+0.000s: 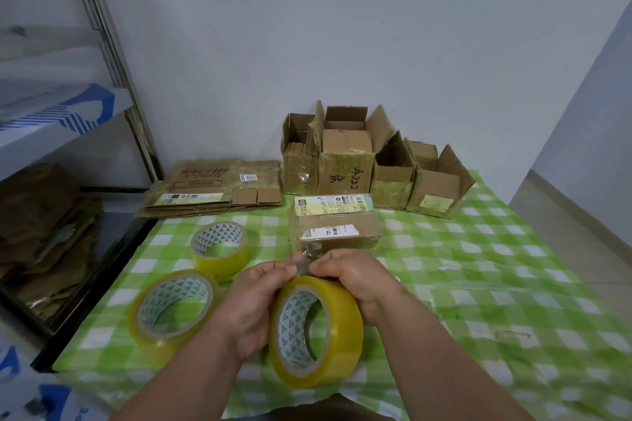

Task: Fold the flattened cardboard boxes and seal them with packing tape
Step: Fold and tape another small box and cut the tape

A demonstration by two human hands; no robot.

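A yellow packing tape roll (319, 331) stands on edge above the near table, held between both hands. My left hand (254, 304) grips its left side and pinches the loose clear tape end (302, 260) at the top. My right hand (355, 278) curls over the roll's top right, its fingertips at the same tape end. A folded cardboard box (337, 225) with white labels lies just beyond the hands. A stack of flattened boxes (215, 186) lies at the far left of the table.
Two more tape rolls (171, 309) (220, 246) lie flat on the green checked tablecloth (496, 284) to the left. Several open boxes (345, 157) stand along the back wall. A metal shelf (68, 133) with cardboard stands at the left.
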